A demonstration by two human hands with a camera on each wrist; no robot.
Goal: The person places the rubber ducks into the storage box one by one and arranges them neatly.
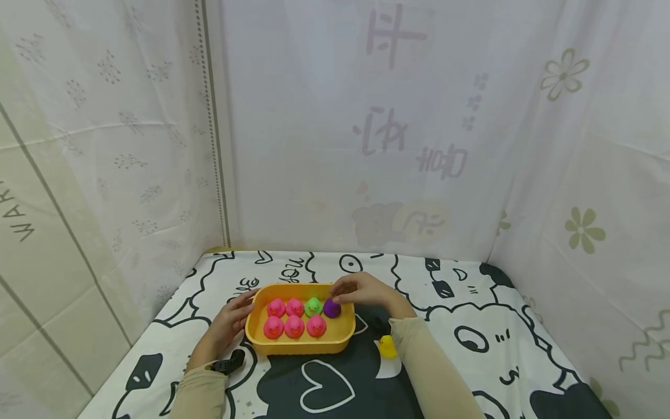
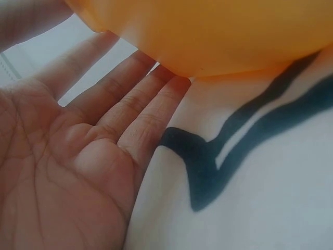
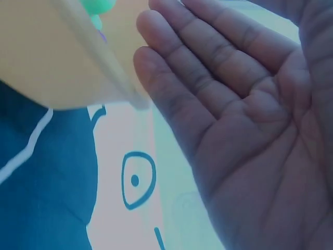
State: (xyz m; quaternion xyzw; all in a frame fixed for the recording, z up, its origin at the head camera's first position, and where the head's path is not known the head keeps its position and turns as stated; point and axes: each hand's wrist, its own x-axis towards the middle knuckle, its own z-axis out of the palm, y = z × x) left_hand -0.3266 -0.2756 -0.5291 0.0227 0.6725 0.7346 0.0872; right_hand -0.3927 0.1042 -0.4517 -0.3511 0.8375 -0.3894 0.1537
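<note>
A yellow tray (image 1: 293,348) sits in front of me. Inside are several pink rubber ducks (image 1: 294,326), a green rubber duck (image 1: 313,306) and a purple rubber duck (image 1: 332,308) at the right end of the back row. My left hand (image 1: 227,326) rests against the tray's left side with extended fingers; in the left wrist view its fingertips meet the tray wall (image 2: 218,36). My right hand (image 1: 363,291) reaches over the back right rim, thumb and forefinger close to the purple duck's top. Its other fingers (image 3: 177,99) look loosely extended; contact with the duck is unclear.
A yellow rubber duck (image 1: 387,347) stands outside the tray, beside my right sleeve (image 1: 431,366). A black-and-white patterned cloth (image 1: 445,361) covers the table. Pale printed curtains (image 1: 314,128) hang at the back and sides. A dark band (image 1: 229,362) circles my left wrist.
</note>
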